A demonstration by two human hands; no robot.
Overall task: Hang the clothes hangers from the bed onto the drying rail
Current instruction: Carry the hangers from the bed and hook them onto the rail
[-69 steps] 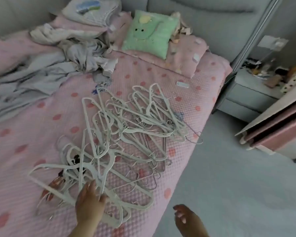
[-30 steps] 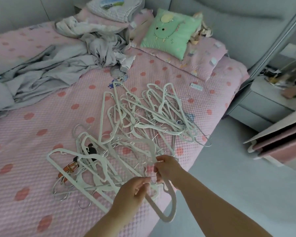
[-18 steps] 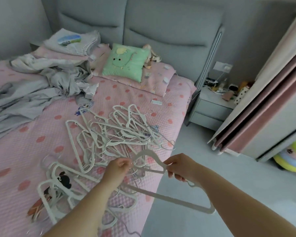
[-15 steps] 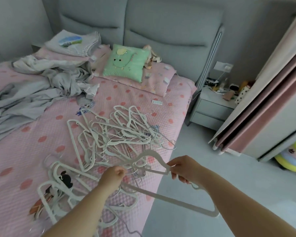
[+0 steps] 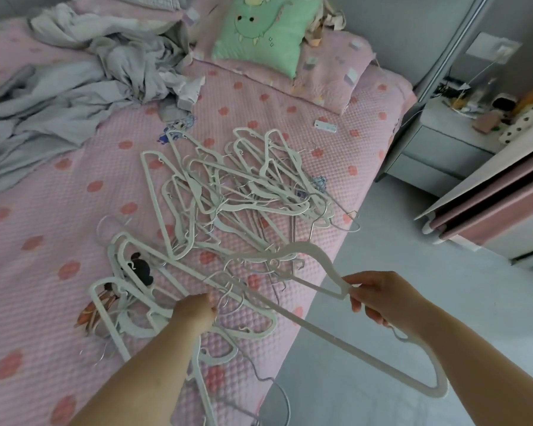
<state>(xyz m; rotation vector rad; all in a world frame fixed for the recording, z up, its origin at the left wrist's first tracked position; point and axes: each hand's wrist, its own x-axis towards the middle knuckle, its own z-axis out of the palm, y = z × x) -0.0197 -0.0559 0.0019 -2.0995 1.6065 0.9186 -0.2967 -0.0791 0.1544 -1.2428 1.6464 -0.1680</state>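
- White hanger (image 5: 434, 392) was held off the bed's near edge, over the floor (image 5: 413, 318), its long bar slanting down to the R.
- R hand (image 5: 382, 298) gripped it at one narrow corner, fingers & thumb curled round the frame.
- L hand (image 5: 194, 312) sat low over the nearest hangers w/ fingers curled tight beside some wire hooks; what it pinched couldn't be made out.
- Rest of the hangers (image 5: 243, 192) lay in a tangled heap on the bed (image 5: 59, 210), mid-cover, mostly white, hooks pointing every way.
- Pink spotted quilt covered the bed; crumpled grey clothes (image 5: 74, 81) were piled at the far L.
- Green cartoon pillow (image 5: 259, 29) leaned on a pink pillow at the head end.
- Small white tag (image 5: 325, 127) lay btw pillows & heap.
- Grey nightstand (image 5: 437, 149) stood just beside the bed, cluttered on top.
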